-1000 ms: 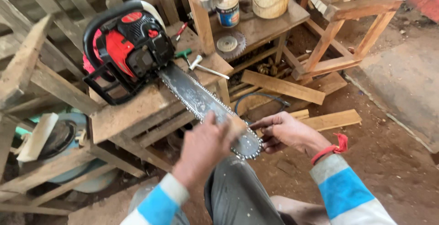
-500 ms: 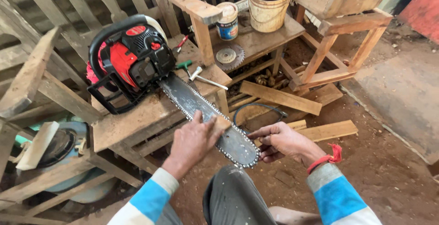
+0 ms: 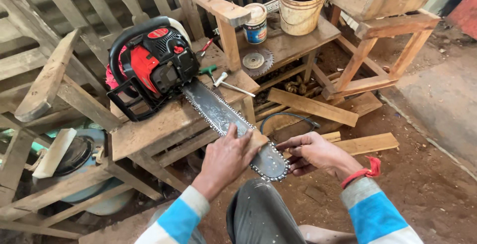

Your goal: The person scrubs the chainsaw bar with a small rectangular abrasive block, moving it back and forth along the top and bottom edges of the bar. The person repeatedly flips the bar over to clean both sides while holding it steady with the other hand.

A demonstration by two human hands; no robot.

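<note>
Nearest the viewer, the person's left hand lay flat, fingers spread, on the chainsaw bar near its tip, apparently pressing a small brown block against it. The right hand, a red band at its wrist, was loosely curled just beside the bar's toothed nose, fingertips at the chain; whether they pinched it could not be told. The bar ran back up-left to the red-and-black chainsaw body, which rested on a rough wooden bench. Beyond it lay a green-handled tool and a metal wrench. Farther back stood a small can with a blue-and-white label, a circular saw blade, and a dirty cream bucket.
</note>
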